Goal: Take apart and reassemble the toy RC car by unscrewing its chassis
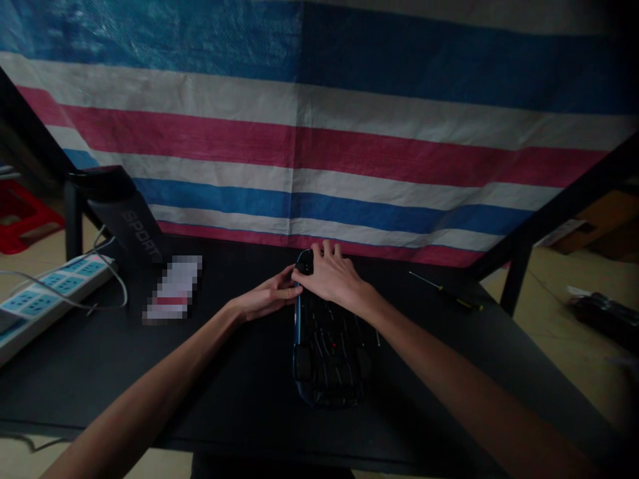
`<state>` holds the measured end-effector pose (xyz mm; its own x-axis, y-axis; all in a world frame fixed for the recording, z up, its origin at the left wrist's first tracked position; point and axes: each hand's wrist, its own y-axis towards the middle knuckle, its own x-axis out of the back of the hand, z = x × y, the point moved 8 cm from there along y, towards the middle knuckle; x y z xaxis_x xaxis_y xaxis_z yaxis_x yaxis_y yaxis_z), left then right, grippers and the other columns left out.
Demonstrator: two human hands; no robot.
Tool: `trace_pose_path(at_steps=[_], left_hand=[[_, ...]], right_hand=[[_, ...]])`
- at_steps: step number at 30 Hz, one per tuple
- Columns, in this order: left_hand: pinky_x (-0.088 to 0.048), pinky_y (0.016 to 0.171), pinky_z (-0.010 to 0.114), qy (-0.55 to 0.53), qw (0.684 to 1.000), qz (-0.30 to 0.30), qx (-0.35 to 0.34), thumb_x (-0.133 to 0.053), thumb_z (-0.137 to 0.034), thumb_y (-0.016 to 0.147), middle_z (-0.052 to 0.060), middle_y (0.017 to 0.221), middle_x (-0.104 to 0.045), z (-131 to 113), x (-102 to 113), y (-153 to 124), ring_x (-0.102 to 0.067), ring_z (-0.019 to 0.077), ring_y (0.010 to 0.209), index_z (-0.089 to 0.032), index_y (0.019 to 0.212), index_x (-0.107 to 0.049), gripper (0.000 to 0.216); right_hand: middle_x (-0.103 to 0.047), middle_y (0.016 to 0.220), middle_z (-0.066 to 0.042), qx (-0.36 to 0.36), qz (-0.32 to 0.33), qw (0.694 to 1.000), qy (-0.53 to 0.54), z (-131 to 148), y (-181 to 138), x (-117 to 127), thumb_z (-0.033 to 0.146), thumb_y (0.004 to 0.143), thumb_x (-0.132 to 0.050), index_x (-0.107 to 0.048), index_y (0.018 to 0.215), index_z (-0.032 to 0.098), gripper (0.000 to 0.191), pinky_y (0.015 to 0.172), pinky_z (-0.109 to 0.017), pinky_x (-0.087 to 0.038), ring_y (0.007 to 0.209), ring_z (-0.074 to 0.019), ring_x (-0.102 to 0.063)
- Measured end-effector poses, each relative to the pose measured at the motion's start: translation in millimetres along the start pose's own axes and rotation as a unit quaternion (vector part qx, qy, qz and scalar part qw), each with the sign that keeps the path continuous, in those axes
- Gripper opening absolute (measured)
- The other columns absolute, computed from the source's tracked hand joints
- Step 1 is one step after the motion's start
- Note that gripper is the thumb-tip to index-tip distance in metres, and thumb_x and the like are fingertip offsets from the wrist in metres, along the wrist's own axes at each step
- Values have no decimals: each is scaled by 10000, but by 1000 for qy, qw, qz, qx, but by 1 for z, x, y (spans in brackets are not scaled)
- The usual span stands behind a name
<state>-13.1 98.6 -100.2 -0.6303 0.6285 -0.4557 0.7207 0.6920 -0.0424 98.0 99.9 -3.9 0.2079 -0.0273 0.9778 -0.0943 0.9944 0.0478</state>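
A toy car (329,352) lies upside down on the black table, its dark underside and wheels facing up and a blue edge showing along its left side. My right hand (332,273) reaches over the far end of the car, thumb at the left side and fingers curled over the end. Against the car's left side, near the far wheel, my left hand (267,296) presses with its fingers close to my right thumb. Part of the far end is hidden under my right hand.
A screwdriver (446,291) lies to the right on the black table (239,392). At left are a power strip (54,286) with cables, a dark SPORT bottle (127,216) and a blurred-out white item (174,289). A striped tarp (224,140) hangs behind.
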Motion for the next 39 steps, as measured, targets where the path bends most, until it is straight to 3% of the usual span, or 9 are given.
trace_pose_path(at_steps=[7,15,22,26,33,39], left_hand=[[-471,1046,340,37,999,16,-14,-800,-204,915,96,1355,-704,-2,-10,0,-672,212,1202,-330,1587,-463,762],[-513,999,355,41,999,7,-14,-785,-231,932,111,1463,-612,-2,-12,-1,-670,216,1161,-401,1642,-338,856],[-526,943,362,-59,998,7,4,-762,-169,932,27,1096,-715,10,-4,3,-669,172,959,-427,1569,-464,749],[-522,923,394,-102,995,-1,12,-709,-169,939,52,1118,-729,11,-2,6,-672,194,922,-379,1525,-529,648],[-518,785,311,-94,994,-57,9,-599,-158,893,39,1058,-715,10,-2,8,-640,184,847,-345,1484,-556,621],[-519,799,324,-80,994,-76,-14,-599,-174,871,41,1137,-725,9,-5,10,-637,191,860,-332,1472,-564,622]], right_hand=[[-527,1479,-250,10,-9,999,29,-6,-5,7,611,894,-574,-542,1393,122,699,1004,-618,-505,1379,-482,-483],[-559,1438,-226,12,15,998,56,-12,-5,5,637,929,-509,-532,1351,134,657,1020,-602,-495,1385,-475,-485],[-562,1434,-225,13,13,998,67,-17,-5,5,642,920,-508,-533,1343,142,656,1015,-614,-497,1377,-475,-496],[-549,1454,-234,6,-2,998,64,-14,-5,6,615,919,-522,-534,1374,124,669,1018,-615,-500,1385,-470,-487],[-505,1511,-258,5,-17,999,36,-6,-5,5,589,929,-551,-522,1418,97,694,994,-622,-518,1402,-470,-458],[-552,1450,-255,22,-24,999,23,0,-6,8,562,934,-556,-561,1362,105,626,942,-624,-539,1347,-476,-495]])
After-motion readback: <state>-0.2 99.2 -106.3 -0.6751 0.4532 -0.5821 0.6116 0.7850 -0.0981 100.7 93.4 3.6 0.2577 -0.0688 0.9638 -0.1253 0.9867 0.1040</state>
